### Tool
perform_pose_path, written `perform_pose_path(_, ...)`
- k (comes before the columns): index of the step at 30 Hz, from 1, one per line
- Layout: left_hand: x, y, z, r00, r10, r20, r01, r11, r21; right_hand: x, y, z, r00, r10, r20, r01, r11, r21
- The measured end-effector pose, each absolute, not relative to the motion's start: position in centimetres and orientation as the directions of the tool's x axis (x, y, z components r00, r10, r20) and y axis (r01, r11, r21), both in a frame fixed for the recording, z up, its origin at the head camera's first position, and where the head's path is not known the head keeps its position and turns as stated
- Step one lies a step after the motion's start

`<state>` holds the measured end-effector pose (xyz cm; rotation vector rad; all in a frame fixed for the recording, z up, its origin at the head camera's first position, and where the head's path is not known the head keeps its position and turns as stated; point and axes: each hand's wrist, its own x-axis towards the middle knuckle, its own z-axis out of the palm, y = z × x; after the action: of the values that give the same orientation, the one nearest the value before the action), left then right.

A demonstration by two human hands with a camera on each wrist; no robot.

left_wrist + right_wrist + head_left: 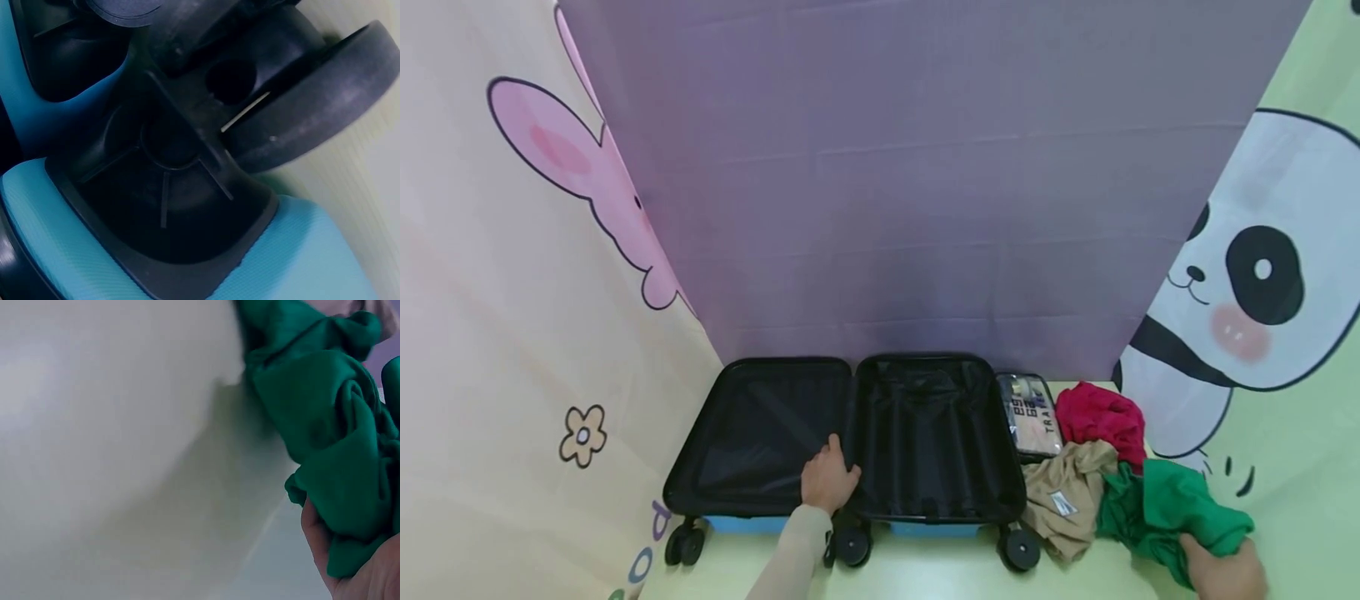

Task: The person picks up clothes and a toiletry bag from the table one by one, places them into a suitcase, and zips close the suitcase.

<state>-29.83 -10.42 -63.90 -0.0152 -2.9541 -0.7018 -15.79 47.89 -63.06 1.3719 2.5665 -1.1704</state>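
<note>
An open black-lined suitcase (936,508) with a blue shell lies flat, its two halves side by side. My left hand (829,479) rests on the inner rim of the left half, by the middle seam, fingers fairly straight. In the left wrist view only the suitcase's black wheel (312,100) and blue shell (81,231) show; the hand is hidden there. At the right my right hand (1228,573) grips a crumpled green garment (1187,508). The right wrist view shows the green cloth (331,437) bunched between thumb and fingers (315,540), partly raised off the pale surface.
Right of the suitcase lie a clear-topped black pouch (1030,412) with lettering, a tan garment (1071,500) with a white label and a red garment (1103,417). Behind stands a purple-grey backdrop (925,208); printed cloth walls flank both sides. Suitcase wheels (853,546) stick out toward the front.
</note>
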Motion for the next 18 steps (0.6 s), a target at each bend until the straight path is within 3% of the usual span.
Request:
perform_pose_path(11, -29.9, -10.4, -63.7, -0.997, -0.016, 0.074, 0.019, 0.889, 0.457, -16.9, 46.5, -60.3, -0.628, 0.765, -0.14, 0.6, 0.362, -0.713)
perform_pose_path(18, -30.0, -10.3, -63.8, -0.997, -0.02, 0.079, 0.017, 0.896, 0.443, -17.3, 45.3, -57.2, -0.646, 0.754, -0.122, 0.548, 0.347, -0.761)
